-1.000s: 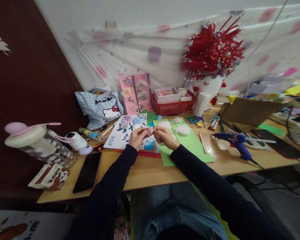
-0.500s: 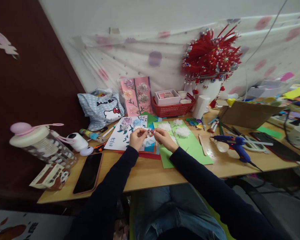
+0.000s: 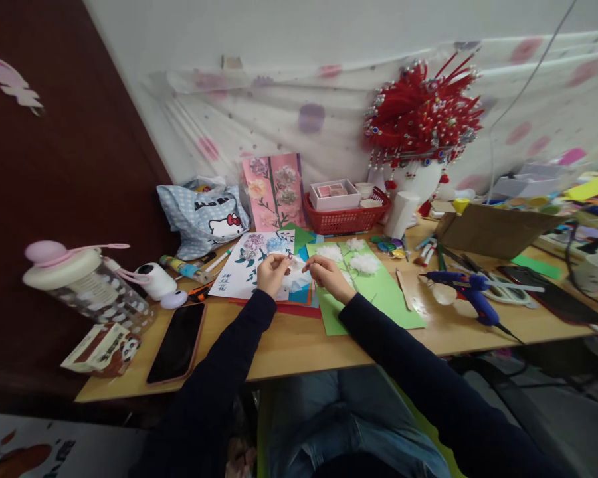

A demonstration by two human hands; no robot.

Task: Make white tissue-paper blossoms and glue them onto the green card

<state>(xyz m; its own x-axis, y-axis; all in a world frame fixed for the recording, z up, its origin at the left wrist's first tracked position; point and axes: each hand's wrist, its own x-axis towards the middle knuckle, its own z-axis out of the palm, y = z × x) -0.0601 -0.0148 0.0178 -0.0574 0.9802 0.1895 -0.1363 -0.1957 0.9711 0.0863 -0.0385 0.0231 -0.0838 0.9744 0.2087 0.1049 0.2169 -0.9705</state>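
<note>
Between my hands a thin, white, ruffled piece like tissue paper (image 3: 295, 277) is held above the colored sheets. My left hand (image 3: 273, 273) is closed in a pinch on its left side. The fingers of my right hand (image 3: 329, 275) are pinched at its right edge, their tips partly hidden. Under the right hand lies a light green sheet (image 3: 373, 302) bearing several white ruffled flowers (image 3: 365, 263) and drawn stems. A white sheet (image 3: 232, 265) with purple and blue flowers, dark leaves and handwriting is beside my left hand, overlapping blue and red sheets (image 3: 301, 310).
A blue glue gun (image 3: 461, 285) and a wooden stick (image 3: 403, 289) lie to the right. Behind stand a red basket (image 3: 346, 217) and a pink flower picture (image 3: 278, 192). A phone (image 3: 177, 344), bottle (image 3: 87, 289) and small carton (image 3: 102, 350) are at left.
My fingertips have moved slightly apart, and more of the white piece shows spread between them. The view has shifted a little; the other things stay in place.
</note>
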